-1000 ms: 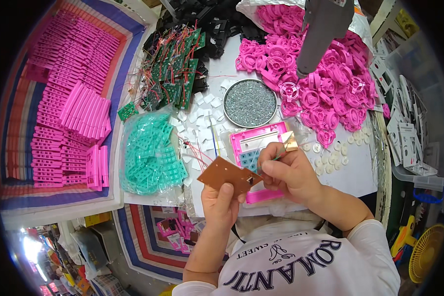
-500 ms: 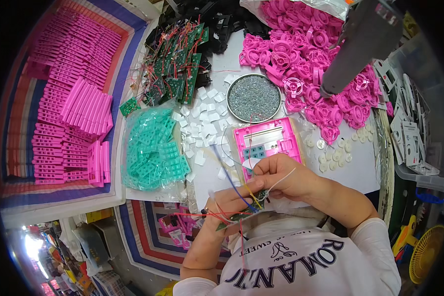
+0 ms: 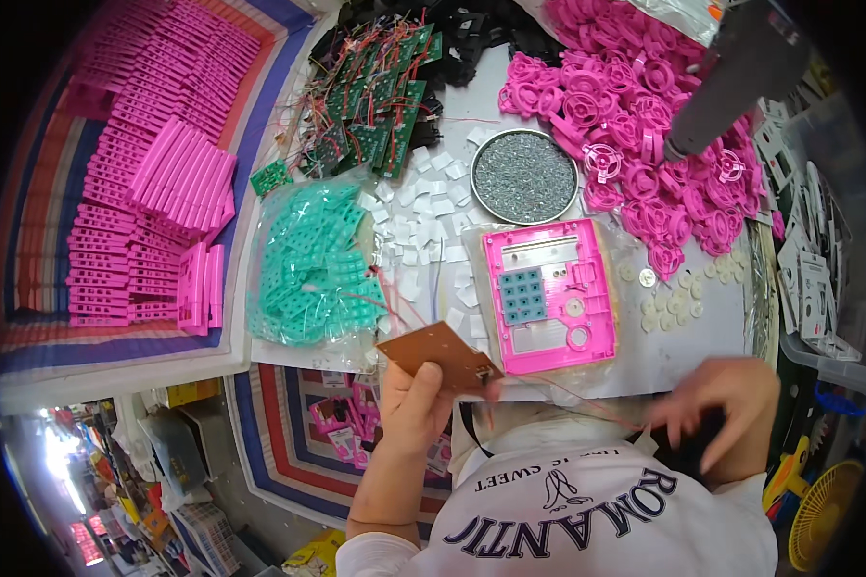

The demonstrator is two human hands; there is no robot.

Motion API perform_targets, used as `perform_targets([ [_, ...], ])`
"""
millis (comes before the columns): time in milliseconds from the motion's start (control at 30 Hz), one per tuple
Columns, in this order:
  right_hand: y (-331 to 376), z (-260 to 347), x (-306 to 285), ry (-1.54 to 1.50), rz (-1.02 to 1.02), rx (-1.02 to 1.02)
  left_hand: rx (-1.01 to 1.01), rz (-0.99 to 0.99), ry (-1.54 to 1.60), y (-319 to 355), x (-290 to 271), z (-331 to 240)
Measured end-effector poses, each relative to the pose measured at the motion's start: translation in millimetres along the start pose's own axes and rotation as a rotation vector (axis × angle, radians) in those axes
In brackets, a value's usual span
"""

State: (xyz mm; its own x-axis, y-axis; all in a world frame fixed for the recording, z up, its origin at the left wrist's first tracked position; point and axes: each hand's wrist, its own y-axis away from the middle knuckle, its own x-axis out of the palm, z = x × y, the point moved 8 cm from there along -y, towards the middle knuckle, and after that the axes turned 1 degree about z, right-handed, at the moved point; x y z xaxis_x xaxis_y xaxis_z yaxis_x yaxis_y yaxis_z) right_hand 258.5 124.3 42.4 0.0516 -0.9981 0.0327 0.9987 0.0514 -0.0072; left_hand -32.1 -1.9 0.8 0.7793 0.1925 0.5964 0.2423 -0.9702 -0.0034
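My left hand [image 3: 414, 409] grips a circuit board [image 3: 438, 351] by its edge, thumb on top, with the brown side facing up. Thin red and pale wires trail off it, one stretching right toward my other hand. At the lower right, my right hand [image 3: 726, 409] is away from the board, blurred, its fingers apart and nothing visible in them. Beyond the hands a pink plastic housing [image 3: 601, 341] lies on a pad, inner side up. A grey-blue rubber keypad [image 3: 522, 295] sits in its left part.
Behind are a round dish of small screws [image 3: 524, 178], white squares [image 3: 428, 207], wired green boards [image 3: 375, 106] and pink ring parts [image 3: 635, 144]. A bag of teal keypads [image 3: 313, 269] lies left, beside a bin of pink housings [image 3: 154, 192]. White discs [image 3: 674, 306] lie right. A dark post [image 3: 731, 82] rises there.
The board has turned brown side up and moved left in my left hand. My right hand has let go of it and swung right, uncovering the pink housing. The whole view has shifted slightly.
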Motion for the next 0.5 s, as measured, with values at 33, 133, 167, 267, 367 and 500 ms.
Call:
perform_targets([
  [33, 9.7, 10.1, -19.0, 0.094, -0.23, 0.022, -0.122, 0.041, 0.09, 6.3, 0.6, 10.2],
  [133, -28.3, 47.8, -46.1, 0.602, -0.666, -0.006, -0.193, 0.027, 0.007, 12.8, 17.3, 15.8],
  [167, -47.3, 33.4, -39.6, 0.568, -0.567, -0.026, -0.225, 0.078, 0.054, 9.6, 25.8, 21.5],
  [267, -114.1, 8.9, -0.9, 0.237, -0.471, -0.066, -0.226, 0.074, -0.078, 10.1, 37.3, 31.5],
  [367, -123.9, -11.8, 8.6, -0.172, -0.616, -0.012, -0.189, 0.035, -0.21, 13.6, 36.3, 32.8],
  [500, -106.0, -39.6, 10.3, -0.457, -0.908, -0.055, -0.103, -0.071, -0.181, 13.8, 37.4, 36.8],
])
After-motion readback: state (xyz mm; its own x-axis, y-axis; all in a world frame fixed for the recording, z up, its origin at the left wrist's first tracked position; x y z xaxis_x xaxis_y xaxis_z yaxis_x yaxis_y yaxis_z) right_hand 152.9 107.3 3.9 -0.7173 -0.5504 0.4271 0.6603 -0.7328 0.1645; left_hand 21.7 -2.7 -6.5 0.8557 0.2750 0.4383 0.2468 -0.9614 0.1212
